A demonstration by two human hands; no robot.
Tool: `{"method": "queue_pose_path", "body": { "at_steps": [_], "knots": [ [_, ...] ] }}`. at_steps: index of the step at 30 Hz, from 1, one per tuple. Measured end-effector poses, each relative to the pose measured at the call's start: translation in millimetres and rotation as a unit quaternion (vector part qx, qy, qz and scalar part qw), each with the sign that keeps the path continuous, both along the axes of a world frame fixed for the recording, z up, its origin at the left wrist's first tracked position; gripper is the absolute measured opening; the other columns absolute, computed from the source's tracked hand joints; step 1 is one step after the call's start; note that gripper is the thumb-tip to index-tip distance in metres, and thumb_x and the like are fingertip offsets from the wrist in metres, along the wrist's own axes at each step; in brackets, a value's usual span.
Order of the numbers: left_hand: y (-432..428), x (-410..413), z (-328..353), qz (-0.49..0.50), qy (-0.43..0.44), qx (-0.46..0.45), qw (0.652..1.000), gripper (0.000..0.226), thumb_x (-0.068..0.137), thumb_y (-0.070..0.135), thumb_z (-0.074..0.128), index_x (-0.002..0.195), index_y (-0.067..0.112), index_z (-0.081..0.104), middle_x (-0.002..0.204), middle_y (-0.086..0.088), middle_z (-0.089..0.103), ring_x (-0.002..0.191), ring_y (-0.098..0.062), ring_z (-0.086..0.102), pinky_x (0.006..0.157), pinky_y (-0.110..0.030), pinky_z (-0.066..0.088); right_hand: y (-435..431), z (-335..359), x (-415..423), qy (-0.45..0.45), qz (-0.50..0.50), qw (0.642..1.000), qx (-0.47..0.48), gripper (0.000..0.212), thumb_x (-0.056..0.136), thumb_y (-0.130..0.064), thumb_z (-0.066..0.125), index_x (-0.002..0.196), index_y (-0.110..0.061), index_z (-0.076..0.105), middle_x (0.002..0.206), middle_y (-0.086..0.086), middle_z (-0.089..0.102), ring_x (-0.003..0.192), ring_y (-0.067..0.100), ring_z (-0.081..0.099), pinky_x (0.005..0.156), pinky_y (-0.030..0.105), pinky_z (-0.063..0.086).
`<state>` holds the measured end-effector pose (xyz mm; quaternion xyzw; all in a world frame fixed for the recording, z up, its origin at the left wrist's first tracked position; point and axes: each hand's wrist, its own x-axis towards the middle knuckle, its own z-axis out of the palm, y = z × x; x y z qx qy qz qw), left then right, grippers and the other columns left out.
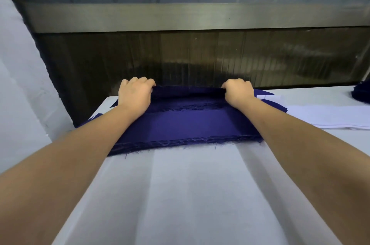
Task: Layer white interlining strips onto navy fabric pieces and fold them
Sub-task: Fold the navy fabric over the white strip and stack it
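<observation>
Left hand (135, 97) and right hand (239, 92) grip one navy stack (186, 124).

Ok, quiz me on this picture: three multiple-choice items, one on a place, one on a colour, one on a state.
1. The pile of white interlining strips lies where from the fabric stack?
A. To its right
B. To its left
C. Against the far wall

2. The stack's colour?
A. Red
B. Navy
C. Green

3. The left hand and right hand are:
A. Flat and open
B. Raised, empty
C. Curled on the stack's far edge

Answers: 1 A, the white sheets lie off the stack's right end; 2 B, it is deep blue; 3 C, both hands' fingers wrap that edge.
</observation>
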<state>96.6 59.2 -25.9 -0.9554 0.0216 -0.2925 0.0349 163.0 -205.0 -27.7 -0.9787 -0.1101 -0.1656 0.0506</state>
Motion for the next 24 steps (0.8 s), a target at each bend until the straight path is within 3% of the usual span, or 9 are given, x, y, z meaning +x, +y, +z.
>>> {"method": "queue_pose_path", "body": {
  "at_steps": [5,14,20,24],
  "knots": [
    [16.2,-18.3,8.1,-0.010,0.011,0.011,1.000,0.030,0.100,0.023,0.039,0.124,0.014,0.055,0.117,-0.010,0.059,0.105,-0.031,0.057,0.085,-0.042,0.041,-10.8,10.7,-3.4,-0.061,-0.040,0.996,0.050,0.036,0.093,-0.006,0.048,0.123,-0.021,0.062,0.122,0.010,0.060,0.116,0.032,0.045,0.092,0.039,0.034],
    [22.4,-59.4,14.9,-0.051,0.008,0.022,0.998,0.032,0.100,0.032,0.039,0.117,0.013,0.058,0.106,-0.007,0.059,0.095,-0.027,0.059,0.074,-0.038,0.045,-31.5,25.7,-47.5,-0.110,-0.007,0.973,0.201,0.035,0.093,-0.003,0.043,0.111,-0.020,0.067,0.124,0.007,0.055,0.118,0.033,0.038,0.091,0.044,0.039],
    [26.6,-92.3,2.0,-0.094,0.061,0.033,0.993,0.031,0.099,0.036,0.037,0.114,0.017,0.056,0.107,-0.001,0.059,0.097,-0.021,0.057,0.079,-0.036,0.046,-66.4,19.8,-85.6,-0.146,0.008,0.969,0.200,0.041,0.088,0.007,0.039,0.111,-0.012,0.068,0.120,0.011,0.059,0.114,0.034,0.045,0.096,0.042,0.039],
    [27.5,-112.6,-8.9,-0.097,0.100,0.036,0.990,0.031,0.099,0.036,0.038,0.116,0.017,0.055,0.115,0.001,0.059,0.104,-0.016,0.056,0.082,-0.033,0.046,-88.7,12.0,-109.7,-0.154,0.039,0.970,0.185,0.042,0.087,0.011,0.038,0.103,-0.007,0.072,0.112,0.012,0.064,0.107,0.036,0.050,0.088,0.041,0.045]
  ]
}}
